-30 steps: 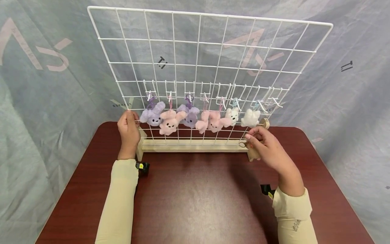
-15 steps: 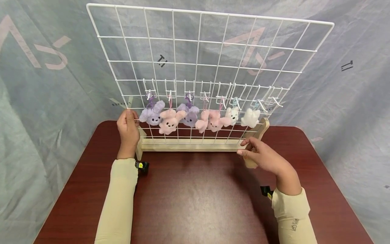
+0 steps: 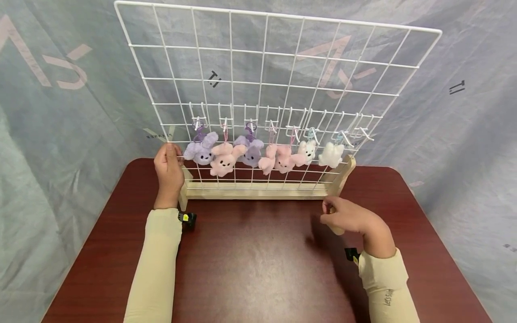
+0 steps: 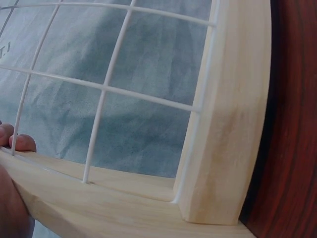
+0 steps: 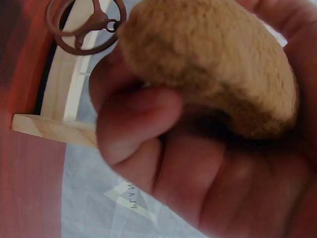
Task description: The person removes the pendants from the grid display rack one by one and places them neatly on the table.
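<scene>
Currently, left hand (image 3: 168,172) curled round the left post (image 4: 124,203) of a wooden stand (image 3: 258,193), right hand (image 3: 350,216) gripping a tan plush toy (image 5: 213,47), brown ring (image 5: 96,21) beside it, toy over the table (image 3: 258,264) at right, near side of a white wire grid (image 3: 266,15), pastel plush toys (image 3: 223,160) hanging from hooks (image 3: 365,133).

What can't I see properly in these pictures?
Brown fuzzy toy: the top edge cuts it off in the right wrist view; the right grip hides most of it in the head view.
Brown ring: top edge cuts it, right wrist view.
Left grip: left edge cuts most of it off, left wrist view.
</scene>
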Demonstrator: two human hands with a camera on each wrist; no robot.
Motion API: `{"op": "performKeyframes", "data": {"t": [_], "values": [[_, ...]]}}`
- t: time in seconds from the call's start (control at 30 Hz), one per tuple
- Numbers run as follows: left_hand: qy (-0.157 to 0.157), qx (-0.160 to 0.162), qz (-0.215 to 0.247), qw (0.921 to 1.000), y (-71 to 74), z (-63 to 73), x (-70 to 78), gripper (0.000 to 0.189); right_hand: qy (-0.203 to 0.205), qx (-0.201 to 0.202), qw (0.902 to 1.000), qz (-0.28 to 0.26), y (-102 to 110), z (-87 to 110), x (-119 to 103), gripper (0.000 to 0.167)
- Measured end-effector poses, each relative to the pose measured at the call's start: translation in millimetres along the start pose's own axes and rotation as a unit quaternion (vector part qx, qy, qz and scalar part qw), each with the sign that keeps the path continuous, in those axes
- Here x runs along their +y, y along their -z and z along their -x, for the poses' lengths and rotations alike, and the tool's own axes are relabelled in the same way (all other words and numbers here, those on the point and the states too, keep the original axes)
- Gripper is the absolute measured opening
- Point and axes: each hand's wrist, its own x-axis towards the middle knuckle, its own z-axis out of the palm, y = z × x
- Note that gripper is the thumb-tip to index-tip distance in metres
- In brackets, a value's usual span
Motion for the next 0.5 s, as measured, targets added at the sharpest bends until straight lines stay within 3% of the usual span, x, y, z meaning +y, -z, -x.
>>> {"op": "performKeyframes", "data": {"t": [0.23,0.5], "values": [[-0.001,-0.003,-0.002,1.0,-1.1,-0.8,-0.7,0.048,-0.032,0.005,0.9993,0.019,-7,-2.9,5,0.018],[0.01,0.004,-0.004,0.9999,-0.8,-0.4,0.1,0.044,-0.057,0.053,0.9956,0.053,-15,-8.4,11,0.023]]}}
